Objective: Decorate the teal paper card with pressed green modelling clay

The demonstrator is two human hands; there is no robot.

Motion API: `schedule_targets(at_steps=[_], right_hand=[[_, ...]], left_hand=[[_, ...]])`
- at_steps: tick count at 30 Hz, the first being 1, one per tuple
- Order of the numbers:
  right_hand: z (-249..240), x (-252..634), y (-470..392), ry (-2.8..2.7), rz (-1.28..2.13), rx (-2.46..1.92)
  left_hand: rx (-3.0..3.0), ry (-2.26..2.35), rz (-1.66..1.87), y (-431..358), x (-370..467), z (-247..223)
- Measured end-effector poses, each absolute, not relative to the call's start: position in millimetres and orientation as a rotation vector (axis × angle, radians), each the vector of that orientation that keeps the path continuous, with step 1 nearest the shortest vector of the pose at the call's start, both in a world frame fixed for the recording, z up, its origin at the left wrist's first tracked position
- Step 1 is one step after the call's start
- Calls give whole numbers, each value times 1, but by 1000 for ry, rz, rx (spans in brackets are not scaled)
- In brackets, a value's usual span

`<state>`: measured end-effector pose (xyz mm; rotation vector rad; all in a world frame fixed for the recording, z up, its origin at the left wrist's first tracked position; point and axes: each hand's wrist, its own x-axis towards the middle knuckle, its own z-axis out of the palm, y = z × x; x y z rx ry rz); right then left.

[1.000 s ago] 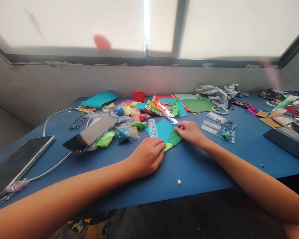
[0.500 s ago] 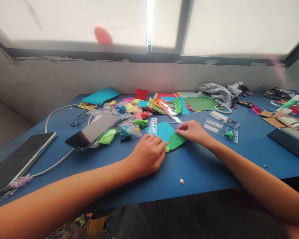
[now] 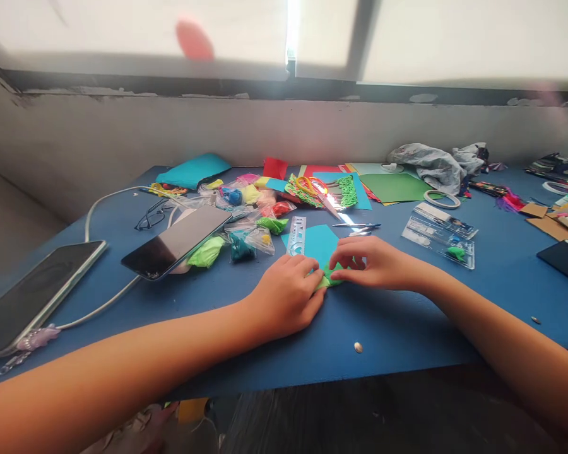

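Observation:
A thin, flat piece of green modelling clay (image 3: 332, 275) with a light green part (image 3: 322, 284) at its near end lies between my hands, partly hidden by them. My left hand (image 3: 286, 295) rests on the table with its fingers curled over the left end of the clay. Over the right end is my right hand (image 3: 376, 261), thumb and bent fingers apart, fingertips at the clay. Just behind sit a blue paper sheet (image 3: 319, 243) and a clear ruler (image 3: 296, 236).
Bagged clay (image 3: 241, 246), a phone (image 3: 177, 243) and a second phone (image 3: 42, 296) with a white cable lie left. Scissors (image 3: 324, 197) and a pen (image 3: 357, 225) are behind. To the right are clear plastic cases (image 3: 438, 236) and a tape roll (image 3: 441, 199).
My right hand has moved left and down toward my left hand, its pinch loosened. Less of the green clay shows now. My left hand stays on it. The view has shifted slightly.

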<state>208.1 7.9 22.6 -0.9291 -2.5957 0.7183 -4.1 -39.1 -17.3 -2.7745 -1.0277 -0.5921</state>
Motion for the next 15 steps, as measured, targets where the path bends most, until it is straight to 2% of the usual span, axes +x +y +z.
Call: schedule_targets(at_steps=[4, 15], right_hand=[[21, 208, 9, -2604, 857, -909], [17, 208, 9, -2684, 770, -854]], left_hand=[[-2764, -1049, -612, -40, -4, -19], [-2729, -1050, -598, -39, -4, -18]])
